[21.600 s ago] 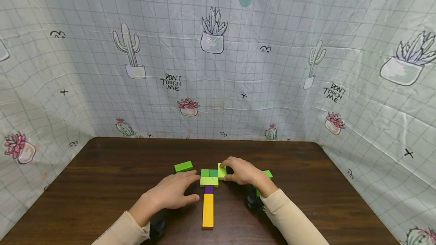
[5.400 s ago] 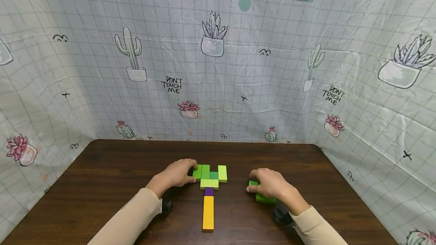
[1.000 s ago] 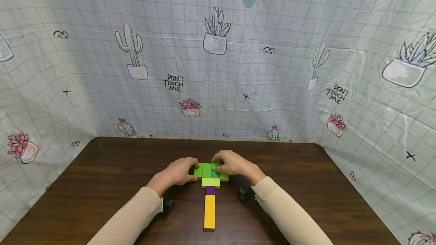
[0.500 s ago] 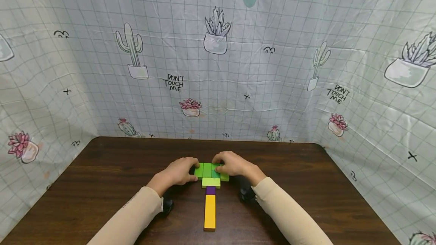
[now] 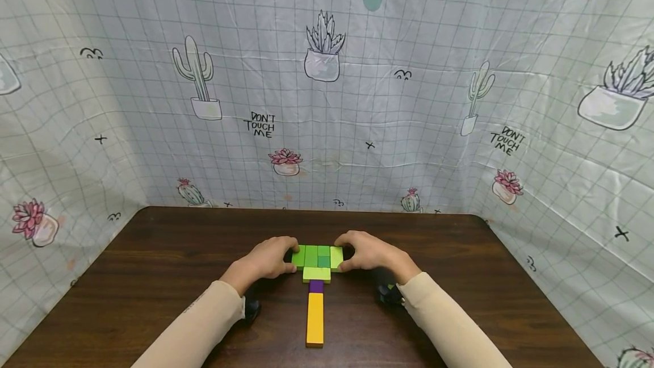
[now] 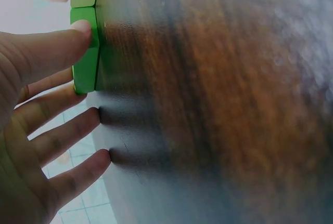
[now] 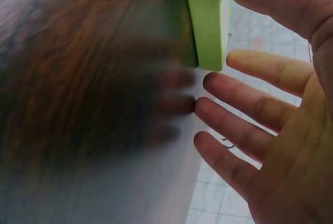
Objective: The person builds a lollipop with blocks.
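Note:
My left hand point(image 5: 267, 257) has its thumb and index finger at the two ends of a green block point(image 5: 298, 256), pinching it at the left of a row. Beside that block lie another green block point(image 5: 310, 256), a small green block point(image 5: 324, 250) and a darker green one point(image 5: 324, 261). At the right end of the row my right hand point(image 5: 371, 251) spans a light green block point(image 7: 206, 26) between thumb and index finger. Its other fingers are spread near the table in the right wrist view. A crosswise light green block point(image 5: 317, 275) sits just below the row.
A purple block point(image 5: 316, 286) and a long orange-yellow block point(image 5: 315, 320) form a stem toward me on the dark wooden table point(image 5: 204, 226). Part of a green block point(image 5: 390, 287) shows by the right wrist's black camera point(image 5: 389, 295). A patterned curtain point(image 5: 327, 107) surrounds the table.
My right hand has let go of the small green block above the dark green one and moved right to the light green block. The left hand stays. Longer ago, the green blocks on the left were added.

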### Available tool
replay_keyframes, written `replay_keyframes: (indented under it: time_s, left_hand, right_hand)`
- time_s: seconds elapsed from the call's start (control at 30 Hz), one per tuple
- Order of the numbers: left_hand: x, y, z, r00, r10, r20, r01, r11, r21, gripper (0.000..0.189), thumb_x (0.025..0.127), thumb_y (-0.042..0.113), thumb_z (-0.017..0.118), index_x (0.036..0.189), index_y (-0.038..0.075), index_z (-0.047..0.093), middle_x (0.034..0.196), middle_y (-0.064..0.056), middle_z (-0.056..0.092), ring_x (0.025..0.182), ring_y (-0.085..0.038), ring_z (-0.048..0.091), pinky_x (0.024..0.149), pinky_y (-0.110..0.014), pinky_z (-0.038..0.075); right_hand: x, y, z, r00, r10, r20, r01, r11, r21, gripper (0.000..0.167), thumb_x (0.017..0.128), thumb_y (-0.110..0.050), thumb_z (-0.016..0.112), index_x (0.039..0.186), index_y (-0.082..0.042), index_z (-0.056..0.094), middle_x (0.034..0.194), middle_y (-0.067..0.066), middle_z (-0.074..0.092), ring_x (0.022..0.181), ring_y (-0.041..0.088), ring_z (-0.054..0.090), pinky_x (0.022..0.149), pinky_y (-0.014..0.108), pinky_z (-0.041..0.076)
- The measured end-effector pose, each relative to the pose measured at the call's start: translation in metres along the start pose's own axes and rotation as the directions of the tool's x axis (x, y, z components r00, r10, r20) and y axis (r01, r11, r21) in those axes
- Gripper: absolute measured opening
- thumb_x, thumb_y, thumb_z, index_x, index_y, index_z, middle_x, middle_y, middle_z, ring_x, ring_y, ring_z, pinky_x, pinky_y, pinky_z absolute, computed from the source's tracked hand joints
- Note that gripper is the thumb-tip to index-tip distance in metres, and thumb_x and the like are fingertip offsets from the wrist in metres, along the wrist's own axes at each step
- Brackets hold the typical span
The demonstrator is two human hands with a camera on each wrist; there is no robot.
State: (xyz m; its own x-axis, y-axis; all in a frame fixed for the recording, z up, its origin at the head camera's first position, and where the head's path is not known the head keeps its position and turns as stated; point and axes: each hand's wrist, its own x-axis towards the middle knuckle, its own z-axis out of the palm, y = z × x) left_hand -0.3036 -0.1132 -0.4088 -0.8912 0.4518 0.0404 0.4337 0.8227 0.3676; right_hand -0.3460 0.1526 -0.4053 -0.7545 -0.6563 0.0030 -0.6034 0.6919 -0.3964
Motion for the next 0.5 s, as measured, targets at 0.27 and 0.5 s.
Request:
replay_keyframes:
  time_s: [0.27,0.5]
  left_hand:
    - [0.0002,-0.0018,0.0012,1.0,0.006,0.003,-0.006,1.0,0.002,0.036,0.084,0.025,0.075,0.114,0.011,0.062,0.118,-0.007,0.061,0.113,-0.03,0.055,0.092,-0.047,0.046]
    - [0.0,-0.0012,-0.0004,1.0,0.011,0.001,-0.011,1.0,-0.002,0.036,0.084,0.025,0.075,0.114,0.011,0.063,0.118,-0.008,0.061,0.112,-0.03,0.055,0.092,-0.047,0.045]
  right_hand:
    - [-0.0015,-0.0013,0.0029,1.0,0.031,0.005,-0.031,0.999,-0.018,0.052,0.08,-0.029,0.077,0.124,-0.007,0.061,0.12,0.006,0.06,0.111,0.022,0.055,0.095,0.04,0.045]
    - [-0.001,-0.0019,0.0026,0.999,0.034,0.0,-0.034,0.999,-0.033,0.051,0.08,-0.03,0.077,0.124,-0.007,0.062,0.12,0.005,0.06,0.111,0.021,0.055,0.096,0.039,0.044]
